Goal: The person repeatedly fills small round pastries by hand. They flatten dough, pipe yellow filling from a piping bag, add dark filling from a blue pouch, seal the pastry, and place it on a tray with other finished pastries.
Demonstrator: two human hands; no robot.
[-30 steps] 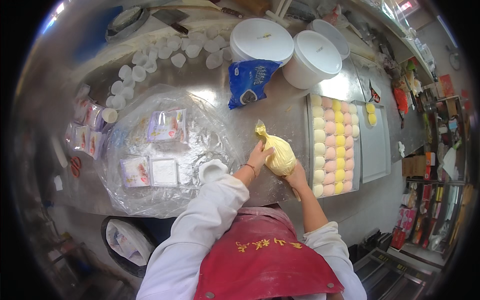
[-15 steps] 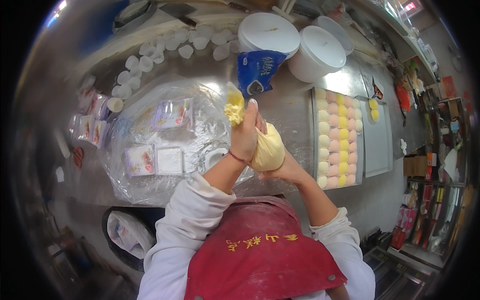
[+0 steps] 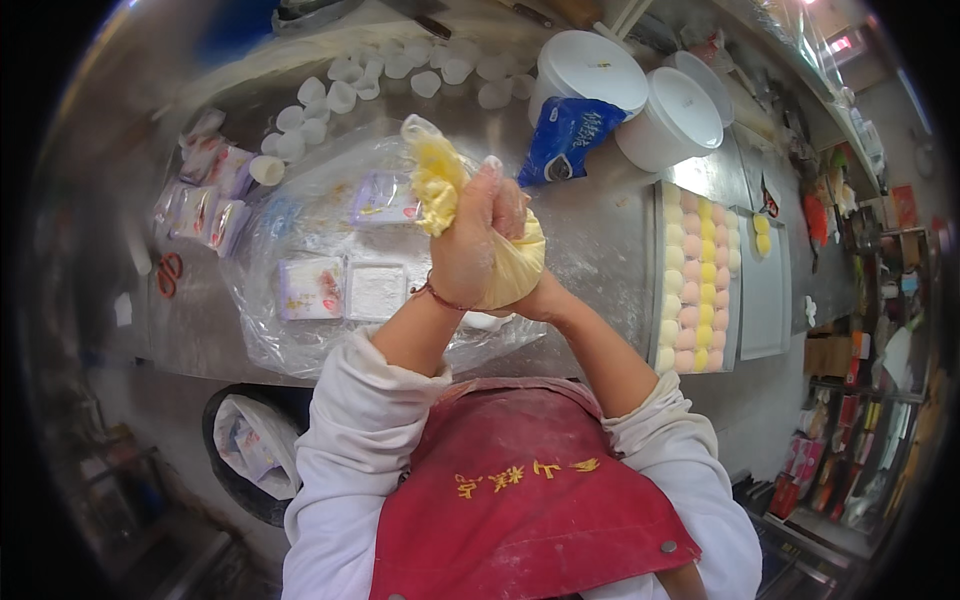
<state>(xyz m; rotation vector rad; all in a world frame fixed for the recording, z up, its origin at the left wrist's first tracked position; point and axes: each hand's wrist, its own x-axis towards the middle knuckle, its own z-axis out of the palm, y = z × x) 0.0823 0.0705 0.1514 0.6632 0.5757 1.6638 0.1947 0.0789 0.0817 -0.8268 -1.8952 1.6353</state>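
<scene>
A soft, pale yellow piping bag (image 3: 519, 262) is held up over the front of the table, in front of my apron. My left hand (image 3: 466, 238) is closed round its gathered neck, thumb up, and the crumpled yellow tail (image 3: 436, 188) sticks out above the fist. Against the lower right side of the bag, my right hand (image 3: 543, 300) grips it, with most of its fingers hidden behind. Beneath lie a clear plastic sheet (image 3: 262, 310), a white powder-filled square tray (image 3: 377, 290) and wrapped packets (image 3: 311, 287).
A tray of pink, yellow and cream rounds (image 3: 690, 285) lies to the right, beside a metal tray (image 3: 764, 300) with two yellow rounds. White buckets (image 3: 592, 75) and a blue pouch (image 3: 567, 140) stand behind. Small white cups (image 3: 341, 97) and red-handled scissors (image 3: 170, 274) are at left.
Both hands have moved left over the table with the piping bag, and its tail stands out further above my left fist. The view has shifted, too.
</scene>
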